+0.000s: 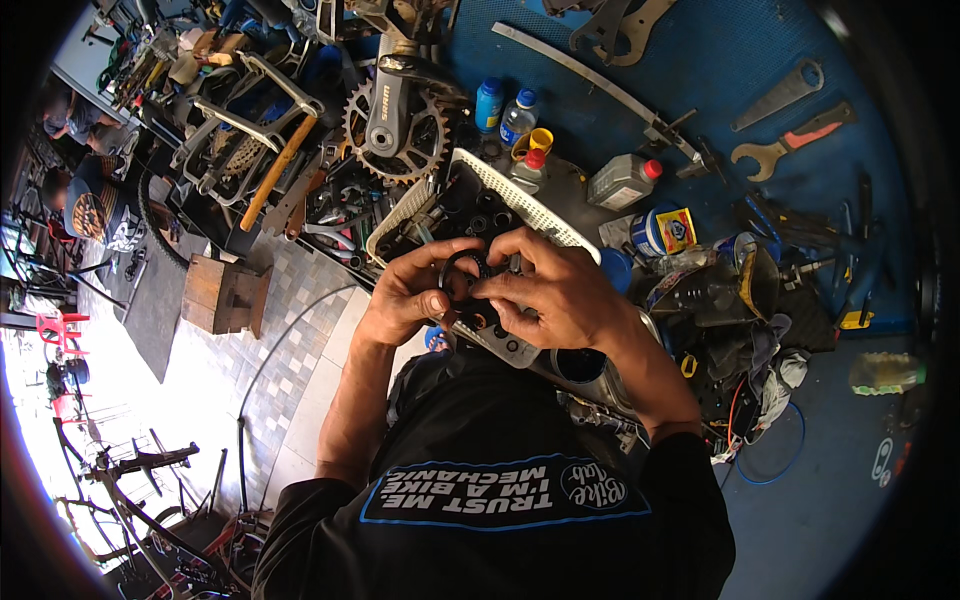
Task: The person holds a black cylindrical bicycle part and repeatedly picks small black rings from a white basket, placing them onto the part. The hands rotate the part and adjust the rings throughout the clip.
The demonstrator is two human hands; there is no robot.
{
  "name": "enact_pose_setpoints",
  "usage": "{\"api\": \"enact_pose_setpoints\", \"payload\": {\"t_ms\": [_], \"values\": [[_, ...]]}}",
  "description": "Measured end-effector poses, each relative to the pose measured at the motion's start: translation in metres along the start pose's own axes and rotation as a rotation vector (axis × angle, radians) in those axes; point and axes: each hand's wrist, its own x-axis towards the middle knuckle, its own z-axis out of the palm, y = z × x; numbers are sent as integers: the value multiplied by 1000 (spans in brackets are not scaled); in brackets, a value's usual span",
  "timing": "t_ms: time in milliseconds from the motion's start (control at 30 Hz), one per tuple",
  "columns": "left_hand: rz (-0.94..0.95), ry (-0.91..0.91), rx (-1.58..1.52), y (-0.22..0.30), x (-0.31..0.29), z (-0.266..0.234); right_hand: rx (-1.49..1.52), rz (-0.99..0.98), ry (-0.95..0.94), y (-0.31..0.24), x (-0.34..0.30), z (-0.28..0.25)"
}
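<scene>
A black ring-shaped part (446, 275) is held up between my two hands, above a cream plastic basket (545, 212). My left hand (408, 295) is closed on the ring's left side, with thumb and fingers around its rim. My right hand (560, 290) is bent over the other side, fingertips pinched close to the ring; whether they hold a second small piece is hidden. Small dark rings and loose parts (490, 215) lie in the basket below, partly covered by my hands.
Beyond the basket stand a crankset with a toothed chainring (395, 130), a blue bottle (488, 105) and a grey bottle with red cap (622, 182). A wooden-handled hammer (278, 172) lies left. Wrenches (790, 140) hang on the blue wall. Another person (95, 205) is at far left.
</scene>
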Motion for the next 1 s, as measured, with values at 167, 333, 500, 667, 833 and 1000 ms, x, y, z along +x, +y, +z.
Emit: {"api": "enact_pose_setpoints", "payload": {"t_ms": [167,333,500,667,833,1000], "values": [[20,31,29,2,0,1,19,96,56,-1,0,-14],[69,115,68,6,-8,-11,-27,348,117,47,-17,2],[74,103,64,6,-7,-15,-142,398,-409,95,-66,92],[68,81,48,4,-8,-14,-234,356,-503,91,-70,119],[65,77,43,2,-10,-16,-256,330,-521,96,-68,129],[67,73,42,3,-9,-15,-275,330,-523,93,-69,132]]}}
